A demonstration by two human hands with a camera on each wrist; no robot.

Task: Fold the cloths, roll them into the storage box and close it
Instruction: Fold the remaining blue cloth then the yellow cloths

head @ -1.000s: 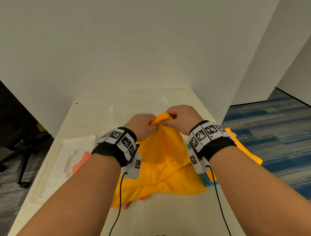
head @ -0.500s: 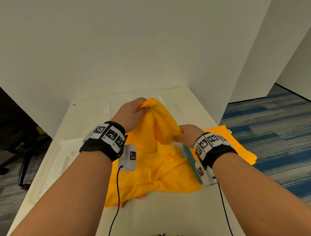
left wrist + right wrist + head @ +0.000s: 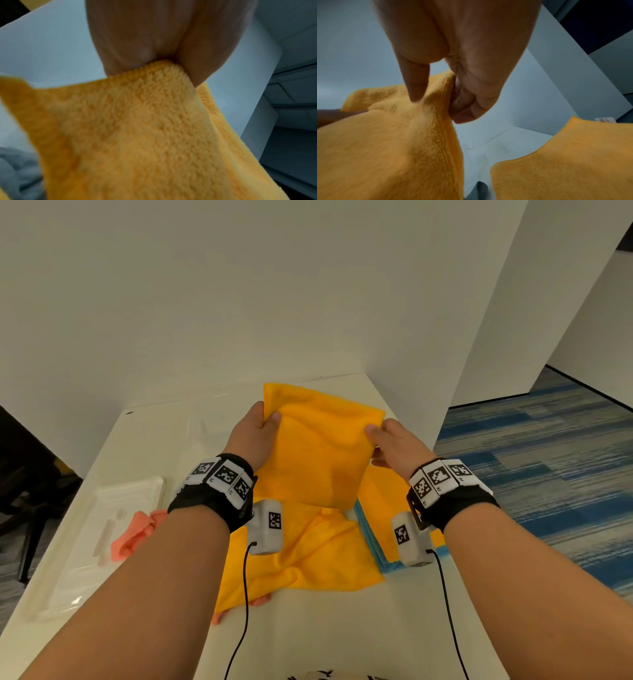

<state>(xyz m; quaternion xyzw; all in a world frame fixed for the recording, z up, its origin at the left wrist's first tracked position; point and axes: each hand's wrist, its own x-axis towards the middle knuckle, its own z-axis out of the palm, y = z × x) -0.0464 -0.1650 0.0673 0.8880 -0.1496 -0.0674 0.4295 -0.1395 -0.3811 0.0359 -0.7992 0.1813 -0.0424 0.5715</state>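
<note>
Held orange cloth [image 3: 318,446]: soft microfibre terry, fuzzy looped pile, matt; stitched hem along edge in right wrist view. Crumpled orange cloth [image 3: 308,556] on table: same plush matt fabric. Folded orange cloth [image 3: 565,162] at right: smoother nap, neat bound edge. Blue cloth [image 3: 371,539] beneath it: matt fabric. Coral cloth [image 3: 137,532]: soft matt fabric. Storage box lid [image 3: 102,529]: translucent white plastic, smooth, slightly glossy. Table [image 3: 325,638]: smooth off-white top, faint sheen. Wrist straps [image 3: 219,501]: black matt fabric; marker blocks hard white plastic.
</note>
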